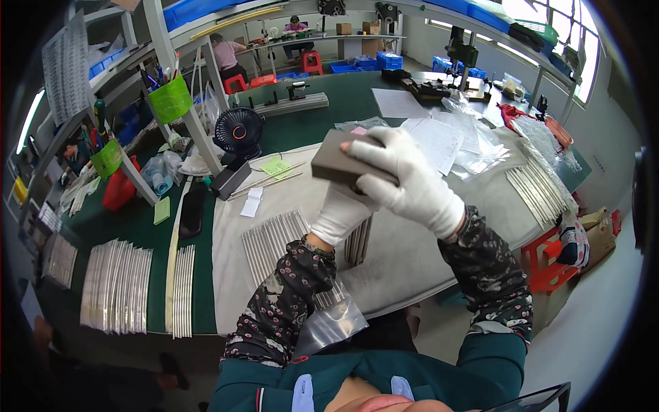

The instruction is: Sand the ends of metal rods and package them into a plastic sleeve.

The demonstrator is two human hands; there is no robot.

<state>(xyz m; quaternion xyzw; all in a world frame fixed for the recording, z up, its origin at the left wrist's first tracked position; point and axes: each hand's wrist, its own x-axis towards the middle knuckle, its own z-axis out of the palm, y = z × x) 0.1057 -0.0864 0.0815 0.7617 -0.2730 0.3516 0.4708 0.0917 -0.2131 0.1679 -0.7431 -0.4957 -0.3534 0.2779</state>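
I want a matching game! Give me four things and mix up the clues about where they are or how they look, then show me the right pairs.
1. Block
2. Desk fan
3. Gloves
4. Rods

A. Silvery, laid side by side
B. White, on both hands
C. Gripped by the right hand
D. Dark and round, with an orange ring in the middle

Right pairs: 1-C, 2-D, 3-B, 4-A.

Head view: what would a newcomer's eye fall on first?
First, near the centre, the brown block in the white-gloved right hand, with the gloved left hand below it. Next, the wide row of silvery rods at the left on the green table, and the black fan beyond, left of the block.
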